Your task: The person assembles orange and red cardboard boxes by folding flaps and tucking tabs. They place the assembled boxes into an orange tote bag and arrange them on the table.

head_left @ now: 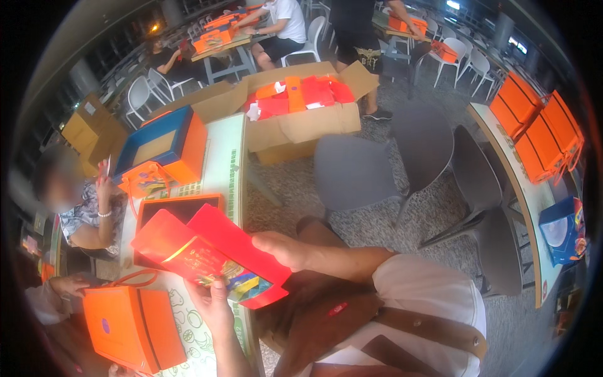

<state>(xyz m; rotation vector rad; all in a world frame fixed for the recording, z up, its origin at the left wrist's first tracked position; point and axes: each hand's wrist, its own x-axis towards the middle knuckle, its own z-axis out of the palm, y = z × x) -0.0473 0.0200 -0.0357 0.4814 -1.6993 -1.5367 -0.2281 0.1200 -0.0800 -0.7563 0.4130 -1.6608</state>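
Observation:
Over the table's near edge, both of my hands hold a red folded card (182,242) with gold print and a colourful picture near its lower end. My left hand (212,305) grips its lower left edge, thumb on the front and fingers partly hidden behind. At the upper right edge, my right hand (282,250) is closed against the red panel, its fingertips partly out of sight. Beneath the card's upper end lies a shallow orange tray with a dark inside (179,206). Beyond it, an orange box with a blue lining (193,147) stands open.
A closed orange box (129,323) stands at the table's near left, beside another person's hands (69,284). A large carton (301,125) of red and orange pieces sits ahead. Grey chairs (355,173) crowd the right; more orange boxes (545,141) occupy the right table.

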